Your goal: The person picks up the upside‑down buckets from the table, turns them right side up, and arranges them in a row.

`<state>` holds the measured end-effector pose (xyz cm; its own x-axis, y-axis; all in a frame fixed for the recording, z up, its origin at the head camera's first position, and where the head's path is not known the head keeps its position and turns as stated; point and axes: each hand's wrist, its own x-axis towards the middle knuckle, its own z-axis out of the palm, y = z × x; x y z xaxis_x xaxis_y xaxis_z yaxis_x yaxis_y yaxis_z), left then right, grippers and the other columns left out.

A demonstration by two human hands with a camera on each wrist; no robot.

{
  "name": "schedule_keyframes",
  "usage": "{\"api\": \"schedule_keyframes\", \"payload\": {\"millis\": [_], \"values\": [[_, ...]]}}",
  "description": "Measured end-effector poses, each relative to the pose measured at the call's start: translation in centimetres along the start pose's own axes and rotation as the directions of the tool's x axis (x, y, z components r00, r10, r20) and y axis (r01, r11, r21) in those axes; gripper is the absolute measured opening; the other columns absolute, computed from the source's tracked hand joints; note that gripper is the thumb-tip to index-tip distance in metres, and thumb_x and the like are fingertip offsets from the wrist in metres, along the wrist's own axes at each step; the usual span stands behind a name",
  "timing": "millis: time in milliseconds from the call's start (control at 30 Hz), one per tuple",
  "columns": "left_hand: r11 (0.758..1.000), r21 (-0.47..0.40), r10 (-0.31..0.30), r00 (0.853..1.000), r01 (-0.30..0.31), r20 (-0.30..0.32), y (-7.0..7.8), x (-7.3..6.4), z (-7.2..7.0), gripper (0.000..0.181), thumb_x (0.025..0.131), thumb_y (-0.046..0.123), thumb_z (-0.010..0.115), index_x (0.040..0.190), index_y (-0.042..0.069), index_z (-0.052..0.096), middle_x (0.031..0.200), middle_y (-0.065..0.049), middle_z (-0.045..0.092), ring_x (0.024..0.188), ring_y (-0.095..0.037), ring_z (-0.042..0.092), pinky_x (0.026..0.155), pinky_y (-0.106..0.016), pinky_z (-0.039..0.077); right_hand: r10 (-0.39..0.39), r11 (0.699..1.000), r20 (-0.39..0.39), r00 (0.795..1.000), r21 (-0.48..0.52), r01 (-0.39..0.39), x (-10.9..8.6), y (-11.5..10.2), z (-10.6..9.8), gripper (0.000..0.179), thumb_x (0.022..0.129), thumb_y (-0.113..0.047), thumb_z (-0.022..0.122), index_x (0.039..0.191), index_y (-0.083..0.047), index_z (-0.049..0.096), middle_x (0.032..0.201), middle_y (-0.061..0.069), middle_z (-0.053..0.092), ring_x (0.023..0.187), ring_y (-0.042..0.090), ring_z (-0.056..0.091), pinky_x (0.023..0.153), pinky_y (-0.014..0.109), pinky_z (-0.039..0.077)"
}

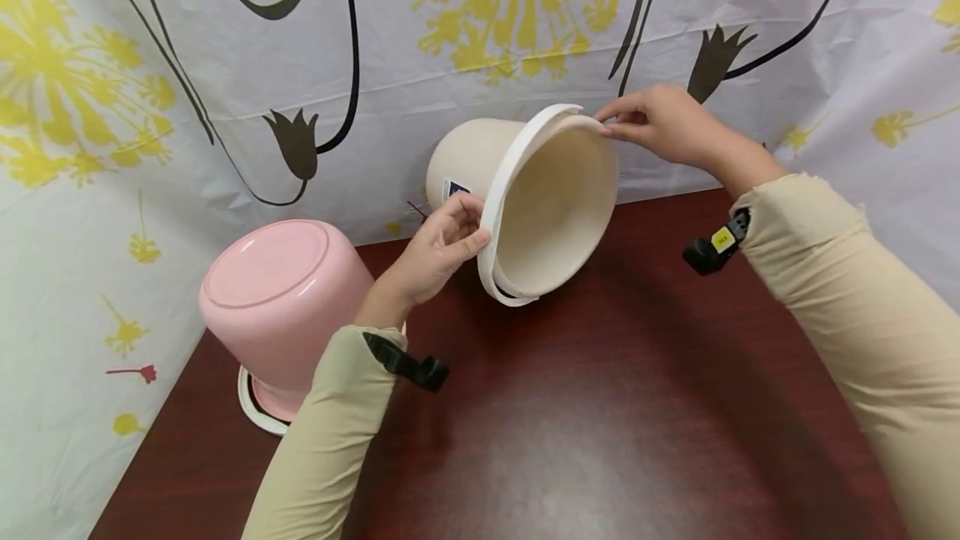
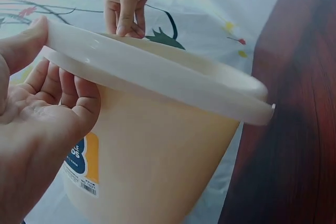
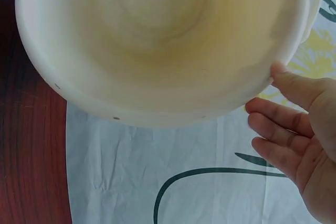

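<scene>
A cream plastic bucket [image 1: 468, 157] is tilted on its side above the table's back edge, its mouth facing the camera. Its white handle [image 1: 498, 207] lies along the rim. My left hand [image 1: 442, 248] grips the bucket's near-left edge; in the left wrist view the thumb presses the handle and the fingers curl under the rim. With thumb and fingertips my right hand [image 1: 667, 127] pinches the rim at the upper right, also visible in the right wrist view. The bucket's inside [image 3: 157, 51] holds nothing that I can see. A printed label [image 2: 81, 163] is on its outer wall.
A pink bucket [image 1: 292, 290] stands upside down at the left, its white handle [image 1: 258, 407] lying on the dark red-brown table [image 1: 570, 423]. Behind the table hangs a white sheet [image 1: 375, 48] with yellow flowers and dark stems.
</scene>
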<state>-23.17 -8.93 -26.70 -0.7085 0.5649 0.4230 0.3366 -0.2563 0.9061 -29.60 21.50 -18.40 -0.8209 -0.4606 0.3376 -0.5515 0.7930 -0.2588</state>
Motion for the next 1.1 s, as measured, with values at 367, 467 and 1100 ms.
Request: {"api": "schedule_keyframes", "payload": {"millis": [367,467,1100], "values": [[0.950,-0.310,0.008,0.994,-0.042,-0.111,-0.3,-1.0,-0.4,0.039,0.080,0.022,0.066,0.108,0.004,0.045,0.101,-0.008,0.047,0.091,-0.016,0.047,0.078,-0.025,0.042,0.021,0.997,0.020,1.000,0.068,-0.022,0.9,0.0,0.5,0.030,0.093,-0.022,0.054,0.114,-0.001,0.062,0.090,0.015,0.066,0.077,0.024,0.059,0.064,0.034,0.043],[0.931,-0.362,0.004,0.989,-0.056,-0.145,-0.4,-1.3,-0.6,0.043,0.079,0.024,0.068,0.110,0.004,0.045,0.102,-0.007,0.049,0.092,-0.015,0.048,0.080,-0.027,0.041,0.046,0.992,0.045,0.998,0.111,-0.051,0.8,0.4,0.8,0.031,0.093,-0.024,0.055,0.113,-0.001,0.063,0.087,0.013,0.066,0.074,0.019,0.058,0.061,0.029,0.042],[0.765,-0.627,-0.015,0.968,-0.150,-0.250,-1.5,-2.1,-0.7,0.037,0.090,0.018,0.054,0.123,0.003,0.049,0.117,-0.007,0.056,0.108,-0.018,0.050,0.090,-0.033,0.040,0.228,0.735,0.229,0.946,0.597,-0.322,-2.2,2.6,2.6,0.041,0.091,-0.023,0.058,0.117,0.008,0.055,0.085,-0.001,0.067,0.078,0.012,0.063,0.072,0.024,0.051]]}}
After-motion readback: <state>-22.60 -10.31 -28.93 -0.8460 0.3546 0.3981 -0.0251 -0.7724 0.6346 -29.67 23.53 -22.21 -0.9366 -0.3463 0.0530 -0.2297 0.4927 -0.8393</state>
